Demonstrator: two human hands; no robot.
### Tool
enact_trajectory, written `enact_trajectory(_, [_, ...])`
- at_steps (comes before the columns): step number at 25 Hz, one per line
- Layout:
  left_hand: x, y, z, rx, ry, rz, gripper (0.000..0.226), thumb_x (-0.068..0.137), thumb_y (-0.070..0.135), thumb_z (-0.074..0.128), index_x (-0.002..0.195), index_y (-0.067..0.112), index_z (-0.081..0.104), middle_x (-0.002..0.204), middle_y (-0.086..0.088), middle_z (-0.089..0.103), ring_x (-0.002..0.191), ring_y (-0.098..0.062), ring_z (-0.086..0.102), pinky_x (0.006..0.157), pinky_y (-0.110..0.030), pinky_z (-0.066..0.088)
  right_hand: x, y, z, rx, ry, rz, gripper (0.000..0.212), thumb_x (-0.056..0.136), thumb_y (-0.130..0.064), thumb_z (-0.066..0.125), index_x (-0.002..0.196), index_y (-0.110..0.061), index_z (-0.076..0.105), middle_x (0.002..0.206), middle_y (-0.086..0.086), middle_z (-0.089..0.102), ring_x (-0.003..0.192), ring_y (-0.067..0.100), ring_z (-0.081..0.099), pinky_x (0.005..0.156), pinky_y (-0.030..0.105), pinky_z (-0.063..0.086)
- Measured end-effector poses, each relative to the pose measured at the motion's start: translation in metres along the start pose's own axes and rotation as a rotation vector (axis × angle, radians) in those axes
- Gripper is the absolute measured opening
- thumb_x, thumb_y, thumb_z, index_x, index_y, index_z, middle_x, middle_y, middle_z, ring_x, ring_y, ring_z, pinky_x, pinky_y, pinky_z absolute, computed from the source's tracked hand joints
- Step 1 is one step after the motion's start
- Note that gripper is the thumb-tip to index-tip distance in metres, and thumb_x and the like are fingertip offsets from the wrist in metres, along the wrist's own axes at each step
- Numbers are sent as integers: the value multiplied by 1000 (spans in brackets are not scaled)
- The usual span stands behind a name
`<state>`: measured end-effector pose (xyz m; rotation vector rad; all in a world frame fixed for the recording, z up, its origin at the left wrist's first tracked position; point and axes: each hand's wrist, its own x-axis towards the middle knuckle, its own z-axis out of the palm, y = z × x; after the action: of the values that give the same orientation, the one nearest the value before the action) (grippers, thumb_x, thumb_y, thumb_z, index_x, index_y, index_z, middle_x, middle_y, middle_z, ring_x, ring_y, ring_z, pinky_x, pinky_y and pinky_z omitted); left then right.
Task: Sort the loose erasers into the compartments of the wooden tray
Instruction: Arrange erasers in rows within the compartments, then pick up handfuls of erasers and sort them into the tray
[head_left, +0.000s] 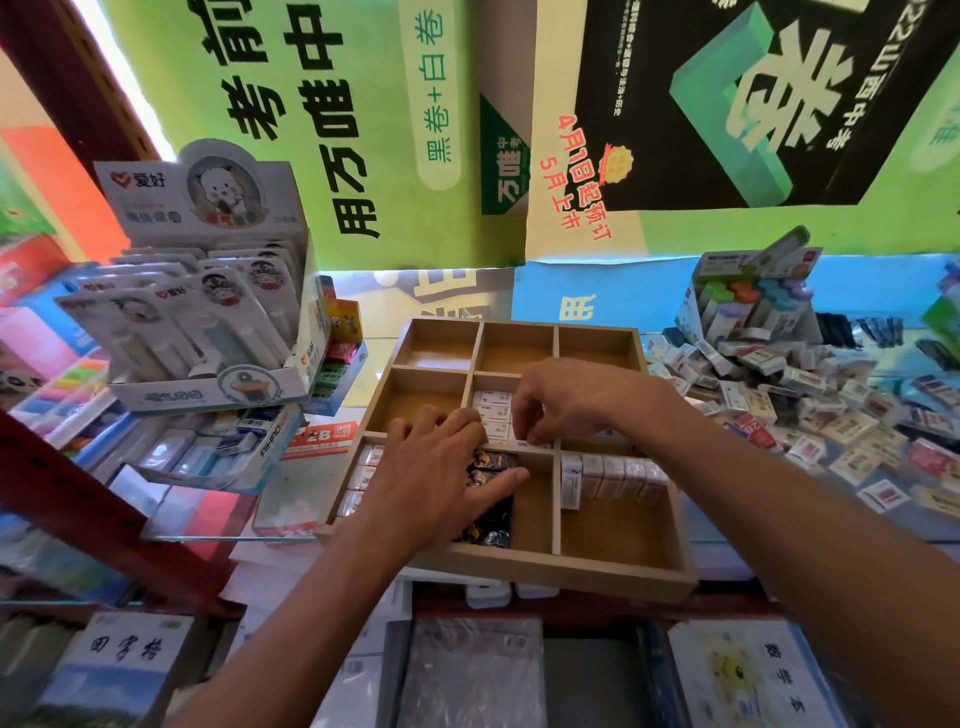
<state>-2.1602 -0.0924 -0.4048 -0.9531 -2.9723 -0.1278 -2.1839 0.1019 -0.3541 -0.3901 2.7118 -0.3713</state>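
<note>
On the far left I see a display box of carded erasers (208, 291) standing on the surface, and nearer it a box of white and blue erasers (208, 447). My left hand (441, 473) lies flat over the near left and near middle compartments of the wooden tray (550, 571), fingers spread wide and resting on the black erasers (491, 462), beside a row of 2B erasers (363, 475). My right hand (566, 400) reaches into the centre compartment, fingertips curled down, pinching a white eraser (519, 439) among the white erasers (491, 410) stacked there. The near right compartment holds a row of wrapped erasers (613, 475) along its far wall. Right of the tray, the pile of loose erasers (810, 415) spreads across the surface.
</note>
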Motion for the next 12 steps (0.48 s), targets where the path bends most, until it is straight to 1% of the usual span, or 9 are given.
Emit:
enact_trajectory(3, [-1, 0, 0, -5, -9, -1, 69, 87, 79, 25, 126, 30, 54, 145, 11, 44, 129, -15, 36, 102, -40, 28, -1, -4, 1, -1, 17, 25, 13, 89, -13, 69, 89, -24, 74, 91, -12, 67, 88, 6, 62, 78, 23, 51])
enact_trajectory(5, [-2, 0, -1, -13, -18, -3, 70, 86, 79, 22, 125, 30, 54, 144, 12, 44, 128, -14, 36, 100, -39, 28, -1, -8, 1, -18, 35, 49, 13, 88, -10, 69, 88, -22, 75, 90, -11, 66, 87, 7, 62, 78, 24, 53])
enact_trajectory(8, [-2, 0, -2, -11, -19, 1, 72, 85, 79, 19, 124, 30, 54, 143, 12, 45, 127, -14, 37, 99, -39, 29, 2, -14, 7, -101, 49, 54, 18, 88, -5, 65, 80, -21, 69, 85, -6, 63, 82, 10, 59, 66, 21, 46])
enact_trajectory(10, [-2, 0, -1, -19, -14, -2, 68, 87, 77, 23, 123, 29, 55, 142, 12, 46, 126, -15, 37, 98, -39, 30, 3, -13, 6, -89, 21, 62, 17, 88, -5, 64, 82, -21, 68, 86, -6, 62, 82, 10, 58, 66, 21, 44])
enact_trajectory(12, [-2, -1, 0, -31, -6, -6, 66, 88, 77, 25, 122, 29, 56, 141, 12, 47, 125, -15, 38, 98, -39, 30, 2, -9, 4, -26, -5, 60, 14, 88, -9, 68, 83, -22, 67, 87, -8, 63, 83, 9, 59, 69, 22, 46])
